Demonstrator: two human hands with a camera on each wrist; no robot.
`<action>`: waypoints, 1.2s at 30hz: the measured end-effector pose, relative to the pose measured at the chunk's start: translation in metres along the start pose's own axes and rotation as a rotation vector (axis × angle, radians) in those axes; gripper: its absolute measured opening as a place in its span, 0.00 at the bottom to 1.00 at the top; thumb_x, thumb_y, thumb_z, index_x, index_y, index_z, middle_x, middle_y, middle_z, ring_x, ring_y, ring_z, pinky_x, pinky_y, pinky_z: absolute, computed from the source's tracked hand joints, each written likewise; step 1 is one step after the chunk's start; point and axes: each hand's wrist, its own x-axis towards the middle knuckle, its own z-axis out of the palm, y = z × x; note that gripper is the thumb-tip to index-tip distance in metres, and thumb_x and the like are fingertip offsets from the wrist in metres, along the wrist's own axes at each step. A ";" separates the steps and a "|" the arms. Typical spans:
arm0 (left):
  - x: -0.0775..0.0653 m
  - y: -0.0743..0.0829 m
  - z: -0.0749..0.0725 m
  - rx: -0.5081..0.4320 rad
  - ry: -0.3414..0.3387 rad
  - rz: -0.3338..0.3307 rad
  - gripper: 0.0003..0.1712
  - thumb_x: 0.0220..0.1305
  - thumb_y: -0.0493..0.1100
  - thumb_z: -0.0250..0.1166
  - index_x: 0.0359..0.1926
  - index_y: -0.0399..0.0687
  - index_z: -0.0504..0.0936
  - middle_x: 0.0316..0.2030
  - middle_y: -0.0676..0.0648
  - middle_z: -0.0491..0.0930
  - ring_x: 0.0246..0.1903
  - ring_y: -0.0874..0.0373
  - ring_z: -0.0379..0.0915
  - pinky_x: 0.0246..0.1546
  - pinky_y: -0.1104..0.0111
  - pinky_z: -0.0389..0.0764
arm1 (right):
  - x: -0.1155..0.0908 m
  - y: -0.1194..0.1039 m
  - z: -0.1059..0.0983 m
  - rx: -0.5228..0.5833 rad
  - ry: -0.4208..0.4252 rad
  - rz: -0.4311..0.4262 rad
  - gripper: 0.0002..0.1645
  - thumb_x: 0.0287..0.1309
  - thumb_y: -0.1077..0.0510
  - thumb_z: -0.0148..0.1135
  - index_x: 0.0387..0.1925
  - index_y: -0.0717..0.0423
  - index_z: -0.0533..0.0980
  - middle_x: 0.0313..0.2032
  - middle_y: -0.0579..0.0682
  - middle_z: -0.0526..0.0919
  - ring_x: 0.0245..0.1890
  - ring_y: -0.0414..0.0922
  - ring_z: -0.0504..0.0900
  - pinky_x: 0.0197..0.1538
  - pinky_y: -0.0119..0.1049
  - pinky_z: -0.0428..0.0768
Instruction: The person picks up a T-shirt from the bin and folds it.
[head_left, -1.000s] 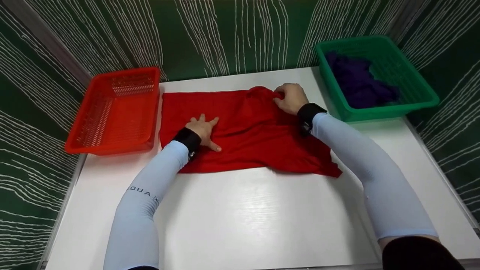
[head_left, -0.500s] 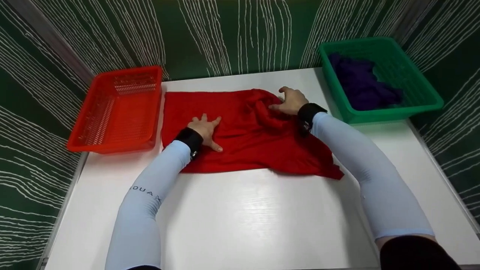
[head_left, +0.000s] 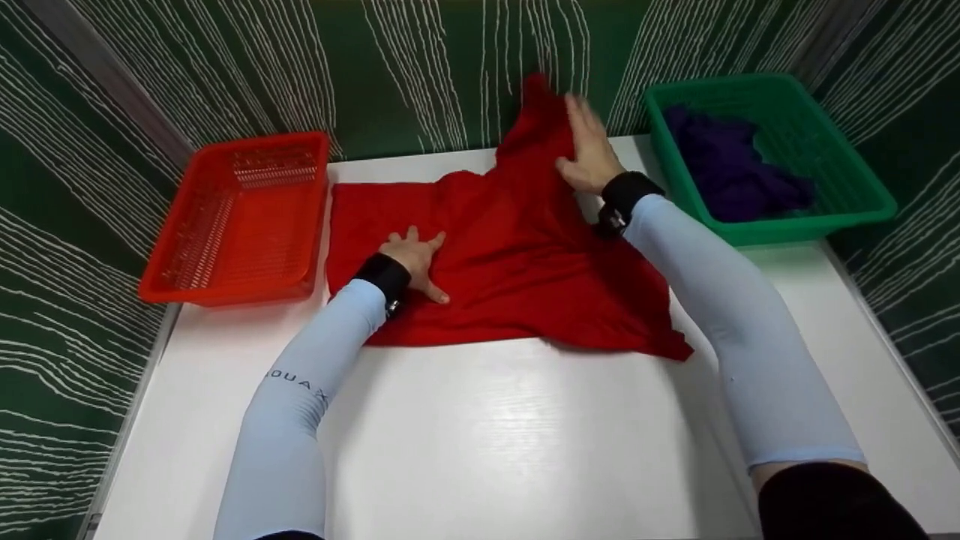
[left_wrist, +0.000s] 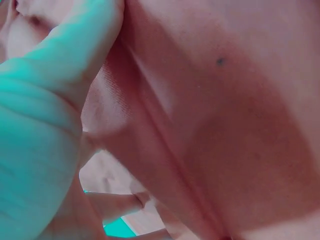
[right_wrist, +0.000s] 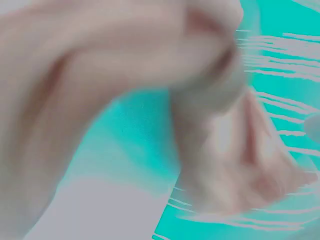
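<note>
A red garment (head_left: pixel 525 262), shaped like a shirt with creases across its right half, is spread on the white table. My left hand (head_left: pixel 415 259) rests on its left part, fingers spread. In the left wrist view the thumb side of that hand (left_wrist: pixel 40 135) lies over the garment (left_wrist: pixel 240 130), which has a long fold. At the back, a narrow flap like a sleeve stands up against the wall. Right beside the flap is my right hand (head_left: pixel 591 150), fingers straight and blurred. The right wrist view shows the flap (right_wrist: pixel 250 175) smeared by motion, beyond the hand.
A red plastic basket (head_left: pixel 319 217) stands left of the garment. On the right is a green basket (head_left: pixel 847 165) holding a crumpled purple cloth (head_left: pixel 727 165). Dark green walls (head_left: pixel 345 75) with white lines enclose the back and sides of the table (head_left: pixel 480 435).
My right hand has let go of the garment's bunched back edge and moved up toward the wall. The flap has swung out backward. The left hand stays in place.
</note>
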 end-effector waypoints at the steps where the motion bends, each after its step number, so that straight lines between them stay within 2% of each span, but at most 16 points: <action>1: 0.001 0.001 -0.001 -0.004 -0.005 -0.004 0.76 0.41 0.75 0.77 0.83 0.63 0.44 0.79 0.31 0.42 0.70 0.29 0.49 0.62 0.43 0.72 | -0.006 0.000 -0.002 -0.051 -0.025 -0.018 0.47 0.61 0.61 0.53 0.81 0.53 0.51 0.80 0.60 0.47 0.77 0.62 0.50 0.74 0.58 0.57; 4: 0.010 0.000 -0.005 -0.017 -0.047 -0.028 0.79 0.40 0.75 0.78 0.83 0.61 0.40 0.79 0.30 0.39 0.72 0.27 0.46 0.65 0.39 0.66 | -0.035 0.001 0.002 -0.195 -0.097 -0.039 0.31 0.63 0.57 0.57 0.67 0.57 0.72 0.66 0.61 0.73 0.61 0.62 0.75 0.59 0.59 0.75; 6: 0.015 0.000 -0.008 -0.048 -0.063 -0.050 0.80 0.40 0.76 0.77 0.83 0.60 0.38 0.79 0.30 0.36 0.72 0.25 0.43 0.66 0.37 0.65 | -0.055 0.004 0.006 -0.277 -0.162 -0.013 0.27 0.63 0.48 0.62 0.60 0.57 0.76 0.55 0.59 0.81 0.51 0.60 0.81 0.50 0.58 0.79; 9: 0.020 -0.004 -0.014 -0.085 -0.070 -0.066 0.78 0.44 0.80 0.71 0.83 0.57 0.36 0.79 0.29 0.34 0.72 0.22 0.41 0.67 0.37 0.63 | -0.073 0.010 0.006 -0.382 -0.320 0.052 0.36 0.64 0.39 0.62 0.64 0.59 0.74 0.55 0.62 0.82 0.53 0.61 0.80 0.52 0.59 0.79; 11: 0.025 -0.007 -0.016 -0.106 -0.063 -0.081 0.77 0.46 0.82 0.68 0.83 0.57 0.36 0.79 0.29 0.33 0.73 0.22 0.40 0.68 0.37 0.62 | -0.075 0.021 0.003 -0.456 -0.427 0.104 0.42 0.68 0.38 0.57 0.70 0.62 0.67 0.63 0.66 0.75 0.60 0.64 0.76 0.58 0.61 0.76; 13: 0.034 -0.010 -0.017 -0.108 -0.058 -0.088 0.77 0.46 0.83 0.65 0.83 0.55 0.35 0.79 0.29 0.32 0.73 0.22 0.40 0.69 0.37 0.60 | -0.073 0.036 -0.001 -0.524 -0.476 0.173 0.43 0.72 0.40 0.50 0.74 0.66 0.59 0.69 0.71 0.66 0.63 0.70 0.71 0.62 0.63 0.72; 15: 0.044 -0.012 -0.017 -0.128 -0.044 -0.105 0.78 0.45 0.83 0.66 0.83 0.57 0.35 0.79 0.30 0.31 0.74 0.22 0.37 0.67 0.35 0.60 | -0.069 0.051 -0.004 -0.571 -0.467 0.252 0.42 0.75 0.43 0.44 0.76 0.68 0.52 0.71 0.75 0.58 0.64 0.73 0.67 0.63 0.66 0.70; 18: 0.054 -0.010 -0.014 -0.176 0.005 -0.122 0.80 0.41 0.82 0.70 0.83 0.59 0.35 0.80 0.32 0.29 0.75 0.24 0.33 0.62 0.28 0.60 | -0.067 0.066 -0.005 -0.634 -0.348 0.291 0.42 0.74 0.48 0.47 0.77 0.68 0.47 0.70 0.77 0.53 0.63 0.75 0.64 0.59 0.68 0.72; 20: 0.057 -0.008 -0.013 -0.193 0.074 -0.123 0.80 0.40 0.81 0.72 0.83 0.60 0.35 0.80 0.33 0.28 0.76 0.26 0.30 0.59 0.25 0.61 | -0.066 0.066 -0.004 -0.660 -0.247 0.234 0.41 0.70 0.52 0.52 0.75 0.67 0.52 0.68 0.75 0.57 0.63 0.72 0.64 0.57 0.67 0.73; 22: 0.057 -0.006 -0.012 -0.184 0.172 -0.096 0.77 0.43 0.78 0.73 0.83 0.57 0.39 0.80 0.32 0.33 0.76 0.28 0.34 0.58 0.26 0.63 | -0.069 0.059 -0.003 -0.653 -0.163 0.108 0.35 0.64 0.55 0.56 0.68 0.67 0.64 0.62 0.72 0.67 0.58 0.69 0.70 0.52 0.65 0.76; 24: 0.050 -0.007 -0.009 -0.156 0.283 -0.034 0.69 0.49 0.75 0.72 0.81 0.51 0.49 0.77 0.30 0.46 0.73 0.31 0.46 0.58 0.32 0.70 | -0.076 0.048 -0.001 -0.571 -0.166 -0.026 0.25 0.61 0.55 0.60 0.57 0.64 0.75 0.52 0.65 0.77 0.52 0.64 0.76 0.48 0.61 0.78; 27: 0.028 -0.011 -0.004 -0.149 0.364 0.106 0.49 0.58 0.69 0.70 0.70 0.45 0.69 0.62 0.35 0.69 0.60 0.40 0.64 0.54 0.45 0.78 | -0.095 0.029 -0.001 -0.382 -0.331 -0.166 0.16 0.63 0.47 0.65 0.42 0.54 0.84 0.40 0.53 0.84 0.41 0.54 0.81 0.43 0.53 0.81; 29: 0.009 -0.016 0.003 -0.164 0.344 0.195 0.39 0.61 0.68 0.68 0.61 0.44 0.76 0.52 0.40 0.75 0.52 0.45 0.70 0.51 0.51 0.79 | -0.109 0.019 -0.002 -0.287 -0.486 -0.189 0.21 0.59 0.37 0.70 0.42 0.48 0.86 0.39 0.47 0.84 0.41 0.49 0.80 0.45 0.48 0.80; 32: -0.021 -0.027 0.017 -0.174 0.273 0.257 0.37 0.59 0.69 0.69 0.57 0.47 0.81 0.46 0.45 0.78 0.47 0.49 0.73 0.50 0.54 0.77 | -0.129 0.011 -0.007 -0.240 -0.642 -0.179 0.32 0.43 0.27 0.77 0.42 0.42 0.86 0.41 0.43 0.80 0.45 0.45 0.76 0.48 0.44 0.78; 34: -0.038 -0.034 0.028 -0.167 0.255 0.279 0.39 0.56 0.70 0.72 0.58 0.48 0.81 0.47 0.46 0.79 0.47 0.49 0.73 0.51 0.54 0.77 | -0.140 0.008 -0.011 -0.237 -0.691 -0.181 0.32 0.36 0.27 0.81 0.39 0.41 0.86 0.43 0.42 0.76 0.47 0.44 0.74 0.49 0.43 0.77; 36: -0.054 -0.040 0.037 -0.161 0.250 0.284 0.38 0.53 0.67 0.75 0.58 0.50 0.81 0.46 0.48 0.80 0.45 0.50 0.73 0.50 0.55 0.78 | -0.147 0.008 -0.013 -0.228 -0.717 -0.200 0.26 0.35 0.33 0.84 0.33 0.40 0.85 0.43 0.41 0.75 0.47 0.43 0.73 0.47 0.42 0.77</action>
